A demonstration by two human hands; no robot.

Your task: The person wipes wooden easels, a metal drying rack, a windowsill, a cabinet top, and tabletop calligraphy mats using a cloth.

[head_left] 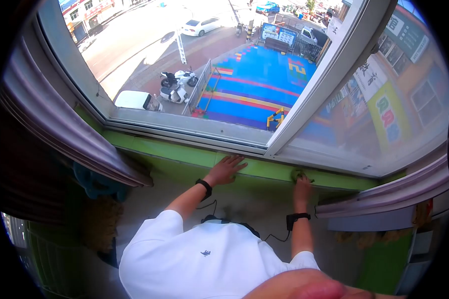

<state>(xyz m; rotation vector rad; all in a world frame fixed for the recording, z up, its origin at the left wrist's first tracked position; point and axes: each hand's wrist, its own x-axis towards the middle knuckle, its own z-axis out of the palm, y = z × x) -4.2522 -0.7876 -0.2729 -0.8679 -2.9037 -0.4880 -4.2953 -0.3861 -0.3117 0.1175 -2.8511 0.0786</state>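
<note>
Centre of frame, my left hand (226, 170) spreads flat on green sill (184, 156); right of centre, my right hand (303, 186) pinches small greenish wad (297, 174). Light, even pressure suits best.

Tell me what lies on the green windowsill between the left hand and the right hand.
Nothing that I can make out: the head view shows bare windowsill from the left hand to the right hand.

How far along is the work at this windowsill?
Done: nothing certain; the green sill looks bare mid-stretch. In hand: the right hand seems to hold a small greenish item against it; the left hand rests on the sill. Left: perhaps the stretch toward the right curtain; no mark shows what is finished.
</note>
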